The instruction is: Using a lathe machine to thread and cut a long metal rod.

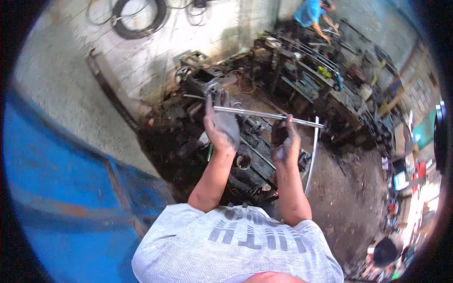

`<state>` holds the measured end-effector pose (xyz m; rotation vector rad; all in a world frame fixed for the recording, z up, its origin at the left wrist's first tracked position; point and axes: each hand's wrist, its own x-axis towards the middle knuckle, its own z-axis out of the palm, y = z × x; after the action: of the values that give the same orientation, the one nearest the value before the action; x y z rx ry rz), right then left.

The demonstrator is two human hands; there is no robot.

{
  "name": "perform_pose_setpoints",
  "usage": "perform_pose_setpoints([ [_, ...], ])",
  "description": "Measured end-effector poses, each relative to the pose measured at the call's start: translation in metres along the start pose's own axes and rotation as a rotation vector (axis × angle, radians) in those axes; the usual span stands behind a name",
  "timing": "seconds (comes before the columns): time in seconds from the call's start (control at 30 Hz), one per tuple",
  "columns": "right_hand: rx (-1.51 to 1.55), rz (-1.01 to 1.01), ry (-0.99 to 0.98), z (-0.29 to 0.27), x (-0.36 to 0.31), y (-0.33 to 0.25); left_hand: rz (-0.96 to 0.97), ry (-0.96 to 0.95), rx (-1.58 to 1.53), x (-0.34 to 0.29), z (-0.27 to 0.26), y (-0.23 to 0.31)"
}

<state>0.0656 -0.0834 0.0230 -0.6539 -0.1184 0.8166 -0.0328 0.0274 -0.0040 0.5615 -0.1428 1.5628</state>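
A thin silvery metal rod point(255, 113) runs nearly level in front of me. Its left end lies against my left hand point(222, 125), whose fingers stretch upward, with the palm blackened. Toward the other end, my right hand point(286, 141), also blackened, has its fingers bent at the rod and grips it. Near the right end of that rod, a second slim metal bar point(312, 158) slants downward past my right forearm; whether the two are joined I cannot tell. Below my hands stands a dark, grimy machine point(243, 162) with a round hole.
A blue metal panel point(71, 188) fills the lower left. Along the back stands a long workbench point(302, 78) crowded with metal parts, where a person in a blue shirt point(309, 14) leans in. A coiled black cable point(163, 19) hangs on the wall. Cluttered shelving point(401, 181) lines the right.
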Motion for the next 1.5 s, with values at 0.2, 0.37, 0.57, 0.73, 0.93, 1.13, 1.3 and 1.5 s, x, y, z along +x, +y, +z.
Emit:
perform_pose_setpoints([
  [0.2,0.157,0.175,0.137,-0.023,-0.013,-0.012,-0.433,-0.120,0.671,-0.076,-0.013,-0.043],
  [0.37,0.372,0.031,0.103,-0.099,-0.036,-0.033,-0.610,-0.510,0.768,-0.106,0.034,-0.084],
  [0.57,0.223,-0.133,0.298,-0.225,-0.089,-0.078,-0.674,-0.935,0.715,-0.196,0.070,-0.151],
  [0.73,-0.424,-0.663,0.707,-0.313,-0.189,-0.101,-0.658,-1.440,0.698,-0.298,0.114,-0.150],
  [0.93,-0.853,-0.660,1.056,-0.381,-0.283,-0.133,-0.742,-1.823,0.697,-0.440,0.144,-0.158],
  [1.13,-0.674,-0.778,1.319,-0.456,-0.359,-0.146,-0.782,-2.143,0.540,-0.568,0.181,-0.166],
  [1.3,-0.614,-0.808,1.551,-0.488,-0.405,-0.161,-1.253,-2.046,0.526,-0.648,0.181,-0.174],
  [1.5,-0.477,-0.781,1.709,-0.548,-0.422,-0.145,-1.533,-2.102,0.385,-0.718,0.153,-0.191],
])
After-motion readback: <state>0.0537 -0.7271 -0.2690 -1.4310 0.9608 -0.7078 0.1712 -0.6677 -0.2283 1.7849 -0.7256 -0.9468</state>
